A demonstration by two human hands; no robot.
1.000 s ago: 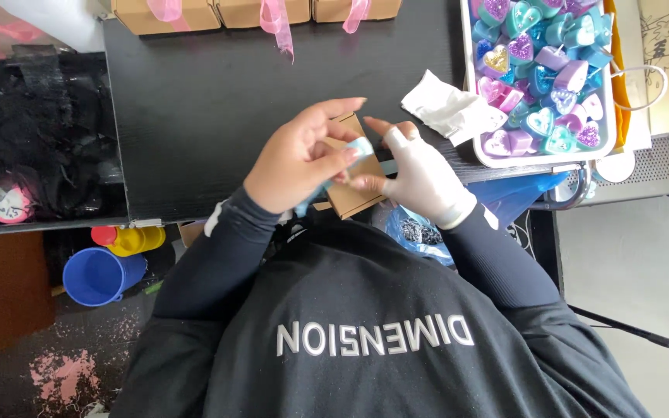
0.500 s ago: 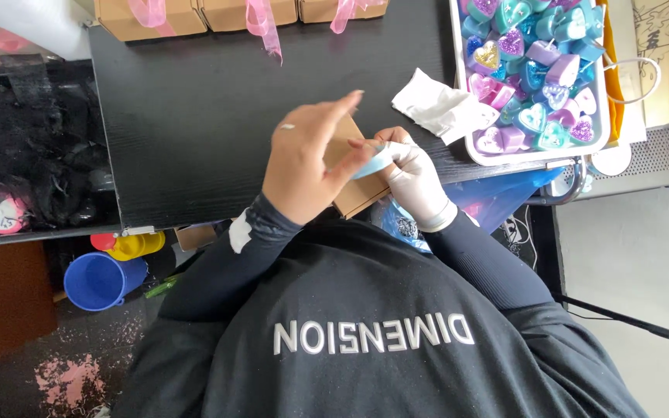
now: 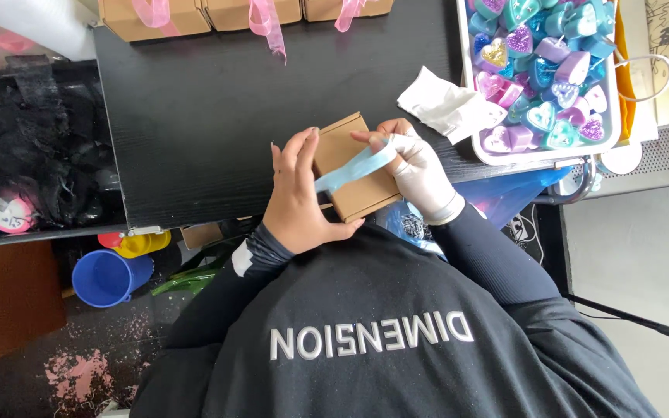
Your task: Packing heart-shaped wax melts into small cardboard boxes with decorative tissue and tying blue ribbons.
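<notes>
You wear a black long-sleeved top with pale block lettering across the chest and a small white patch near the left cuff; your right hand (image 3: 420,166) wears a white glove, your left hand (image 3: 297,193) is bare

Small craft packing workspace, home-workshop look: black worktable (image 3: 210,131), tray (image 3: 470,151) of heart-shaped resin pieces at 1 o'clock, ribboned cardboard boxes (image 3: 230,11) lined up at 12, cluttered floor with blue cup (image 3: 106,277) at 8.
</notes>
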